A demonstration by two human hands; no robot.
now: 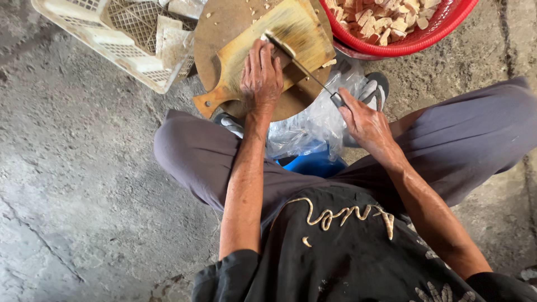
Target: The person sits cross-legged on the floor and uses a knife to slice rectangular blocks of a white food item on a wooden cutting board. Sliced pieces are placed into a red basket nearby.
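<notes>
Fingers of the left hand (260,75) were laid flat and spread, pressed palm-down on a pale slab (279,53) that could barely be seen beneath them; nothing was gripped, only pinned. Fingers of the right hand (363,120) were curled closed around the dark handle of a long thin knife (299,61), whose blade was run up and away from that hand to meet the left fingertips.

Item held down: a flat, pale piece, judged soft yet firm enough to slice, probably light and slightly damp, so liable to slide; it was judged best steadied from above by flat pressure, well behind the blade's edge.

Item held: the knife, judged light, stiff, narrow and sharp; it was judged safe to take only at the handle, at the end nearest the body.

Under the left fingers: a wooden cutting board (279,45), handle toward the body, set on a round brown board (224,22).

Beyond the right fingers: a red mesh basket (425,36) filled with small cut pale pieces.

Beyond and outward of the left fingers: a white plastic crate (100,39) in which larger pale slabs were kept.

Between the hands and the body: a clear plastic bag (313,123) over a blue container (313,163), with rough concrete floor (84,168) all round.
</notes>
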